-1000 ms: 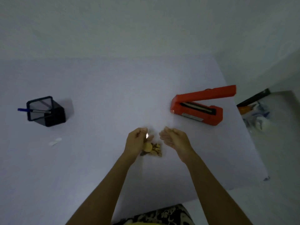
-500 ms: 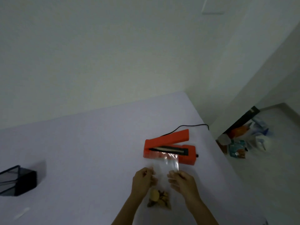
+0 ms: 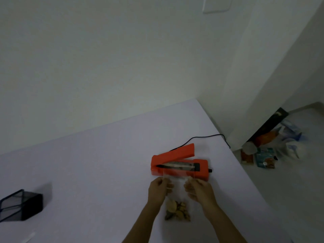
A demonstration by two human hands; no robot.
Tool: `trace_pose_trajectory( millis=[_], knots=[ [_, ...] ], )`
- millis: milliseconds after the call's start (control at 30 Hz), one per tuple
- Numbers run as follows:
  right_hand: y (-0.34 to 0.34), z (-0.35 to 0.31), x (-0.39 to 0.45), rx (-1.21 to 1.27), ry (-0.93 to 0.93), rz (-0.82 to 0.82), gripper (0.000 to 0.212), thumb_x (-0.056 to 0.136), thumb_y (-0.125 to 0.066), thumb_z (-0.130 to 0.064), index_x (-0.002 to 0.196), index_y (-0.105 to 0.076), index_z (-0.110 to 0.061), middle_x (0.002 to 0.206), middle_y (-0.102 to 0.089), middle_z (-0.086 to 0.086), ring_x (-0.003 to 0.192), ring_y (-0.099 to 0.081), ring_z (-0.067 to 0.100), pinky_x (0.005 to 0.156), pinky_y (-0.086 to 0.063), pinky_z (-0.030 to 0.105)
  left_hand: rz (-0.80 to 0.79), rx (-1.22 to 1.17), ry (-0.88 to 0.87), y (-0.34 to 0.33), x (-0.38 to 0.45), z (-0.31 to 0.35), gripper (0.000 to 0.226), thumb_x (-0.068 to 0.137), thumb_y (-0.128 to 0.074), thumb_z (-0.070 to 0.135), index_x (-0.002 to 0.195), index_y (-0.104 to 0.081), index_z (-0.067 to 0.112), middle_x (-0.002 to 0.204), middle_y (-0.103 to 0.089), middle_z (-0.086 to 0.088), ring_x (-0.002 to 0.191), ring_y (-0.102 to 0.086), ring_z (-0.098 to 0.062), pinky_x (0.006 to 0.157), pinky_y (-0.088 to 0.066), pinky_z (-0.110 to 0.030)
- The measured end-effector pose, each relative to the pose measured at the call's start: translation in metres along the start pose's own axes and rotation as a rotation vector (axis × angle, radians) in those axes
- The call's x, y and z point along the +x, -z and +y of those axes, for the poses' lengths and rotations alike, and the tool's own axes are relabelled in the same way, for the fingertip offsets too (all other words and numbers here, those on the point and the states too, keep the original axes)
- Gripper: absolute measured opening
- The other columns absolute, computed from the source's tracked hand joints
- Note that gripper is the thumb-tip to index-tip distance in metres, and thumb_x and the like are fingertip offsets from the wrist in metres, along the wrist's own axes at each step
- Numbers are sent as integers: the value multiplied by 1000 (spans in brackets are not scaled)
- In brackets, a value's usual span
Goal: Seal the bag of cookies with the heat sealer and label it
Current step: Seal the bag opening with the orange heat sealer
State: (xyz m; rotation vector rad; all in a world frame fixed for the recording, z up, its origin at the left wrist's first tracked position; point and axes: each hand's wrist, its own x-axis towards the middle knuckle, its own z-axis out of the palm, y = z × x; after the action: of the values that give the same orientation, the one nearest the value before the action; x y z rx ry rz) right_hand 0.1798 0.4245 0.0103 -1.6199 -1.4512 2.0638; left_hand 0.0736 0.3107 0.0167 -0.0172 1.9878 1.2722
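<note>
Clear plastic cookie bag (image 3: 177,195): left hand (image 3: 158,191) and right hand (image 3: 199,191) pinch its edges; feed mouth flat toward orange heat sealer (image 3: 178,163) at twelve o'clock.

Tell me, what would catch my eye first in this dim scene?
The bright orange heat sealer stands out at the right side of the pale table, its lid raised. Just in front of it, the left hand and right hand hold the open end of a clear bag up to the sealer, with cookies bunched at the bag's near end. A black mesh pen holder sits at the far left edge.
</note>
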Motion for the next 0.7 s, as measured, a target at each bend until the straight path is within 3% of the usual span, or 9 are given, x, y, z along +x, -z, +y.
trace_pose_trajectory(
  millis=[433,700],
  knots=[
    [-5,-2,5,-26,-9,-20,19,90,-60,-24,86,-70,-8,82,-75,9,76,-69,20,80,-56,39,14,-68,62,3,3,6,21,93,-53,19,90,-67,4,86,-70,-11,70,-67,-17,56,-49,-22],
    [-6,3,6,-42,-8,7,17,88,-58,-20,79,-69,-10,78,-74,8,79,-70,23,78,-56,38,12,-79,55,1,0,2,22,93,-55,20,85,-68,3,79,-69,-9,66,-65,-16,53,-49,-19]
  ],
)
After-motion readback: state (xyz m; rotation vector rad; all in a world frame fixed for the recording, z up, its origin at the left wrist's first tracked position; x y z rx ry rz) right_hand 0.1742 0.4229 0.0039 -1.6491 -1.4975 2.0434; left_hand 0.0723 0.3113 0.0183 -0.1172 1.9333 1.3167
